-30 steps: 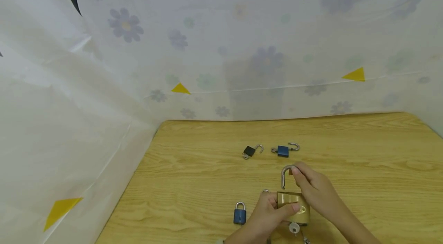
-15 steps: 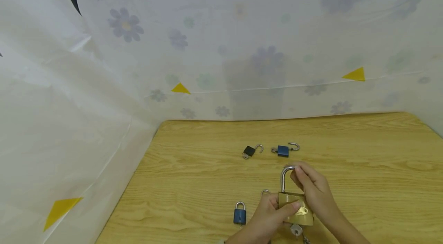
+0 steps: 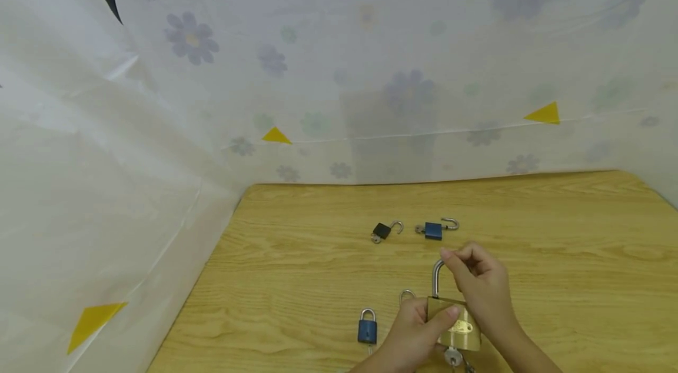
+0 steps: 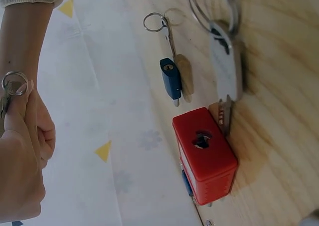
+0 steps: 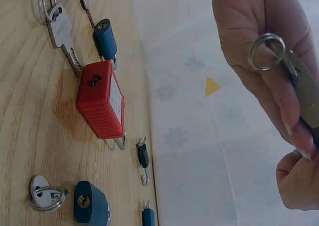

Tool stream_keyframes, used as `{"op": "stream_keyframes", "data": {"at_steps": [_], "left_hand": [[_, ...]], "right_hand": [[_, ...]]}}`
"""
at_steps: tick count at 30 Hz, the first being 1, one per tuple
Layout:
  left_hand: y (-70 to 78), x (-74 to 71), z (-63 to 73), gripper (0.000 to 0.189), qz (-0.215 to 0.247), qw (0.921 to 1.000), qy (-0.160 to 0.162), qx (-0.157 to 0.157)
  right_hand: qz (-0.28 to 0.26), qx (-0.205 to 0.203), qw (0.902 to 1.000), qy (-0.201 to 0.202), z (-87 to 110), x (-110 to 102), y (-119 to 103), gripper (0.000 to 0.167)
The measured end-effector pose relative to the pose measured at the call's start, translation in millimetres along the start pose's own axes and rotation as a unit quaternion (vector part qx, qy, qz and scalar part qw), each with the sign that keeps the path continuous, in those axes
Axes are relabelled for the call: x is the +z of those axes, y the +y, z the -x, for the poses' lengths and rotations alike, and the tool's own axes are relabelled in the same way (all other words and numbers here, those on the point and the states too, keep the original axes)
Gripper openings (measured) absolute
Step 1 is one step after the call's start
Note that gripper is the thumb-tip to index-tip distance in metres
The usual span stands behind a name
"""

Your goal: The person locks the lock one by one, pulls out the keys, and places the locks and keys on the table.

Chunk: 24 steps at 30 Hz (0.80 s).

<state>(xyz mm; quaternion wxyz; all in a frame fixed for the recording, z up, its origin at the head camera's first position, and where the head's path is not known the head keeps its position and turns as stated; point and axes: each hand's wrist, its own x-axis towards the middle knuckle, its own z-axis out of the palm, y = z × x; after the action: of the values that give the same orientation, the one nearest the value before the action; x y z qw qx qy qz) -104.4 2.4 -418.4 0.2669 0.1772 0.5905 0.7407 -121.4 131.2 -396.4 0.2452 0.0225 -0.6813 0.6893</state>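
Note:
A large brass padlock [image 3: 459, 335] is held upright by my left hand [image 3: 410, 335], the thumb lying across its front face. My right hand [image 3: 484, 287] pinches the top of its steel shackle [image 3: 436, 280] between thumb and fingers. The shackle's left leg meets the body's top; the other leg is hidden behind the right hand. From the underside sticks a key [image 3: 452, 356], with further keys hanging below. In the right wrist view, the padlock's edge [image 5: 306, 94] and a key ring [image 5: 266, 51] show beside the fingers.
A red padlock [image 4: 204, 156] and a loose key [image 4: 227, 61] are on the wooden table [image 3: 296, 279]. Beside my left hand is a blue padlock [image 3: 367, 330]. Farther back lie a black padlock [image 3: 381, 231] and another blue padlock [image 3: 433, 231], shackles released.
The shackle, earlier swung out with its free leg above the body, has come down to the body's top. My right hand has shifted its fingers to the shackle's top.

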Motion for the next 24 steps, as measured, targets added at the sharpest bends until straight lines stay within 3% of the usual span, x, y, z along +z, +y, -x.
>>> {"op": "stream_keyframes", "data": {"at_steps": [5, 14, 19, 24], "left_hand": [[1.5, 0.7, 0.4, 0.039, -0.038, 0.9992, -0.009, 0.008], [-0.7, 3.0, 0.6, 0.042, -0.016, 0.9994, -0.029, -0.005], [-1.3, 2.0, 0.3, 0.043, -0.018, 0.9992, -0.035, -0.006], [-2.2, 2.4, 0.5, 0.042, -0.025, 0.9992, -0.026, -0.018]], "right_hand": [[-0.060, -0.026, 0.9977, -0.017, 2.4, -1.7, 3.5, 0.031], [-0.053, -0.005, 0.9986, -0.005, 7.5, -4.1, 6.6, 0.037], [-0.078, -0.023, 0.9965, -0.023, 7.7, -4.4, 6.9, 0.036], [-0.069, -0.022, 0.9971, -0.025, 8.0, -5.0, 7.0, 0.036]]}}
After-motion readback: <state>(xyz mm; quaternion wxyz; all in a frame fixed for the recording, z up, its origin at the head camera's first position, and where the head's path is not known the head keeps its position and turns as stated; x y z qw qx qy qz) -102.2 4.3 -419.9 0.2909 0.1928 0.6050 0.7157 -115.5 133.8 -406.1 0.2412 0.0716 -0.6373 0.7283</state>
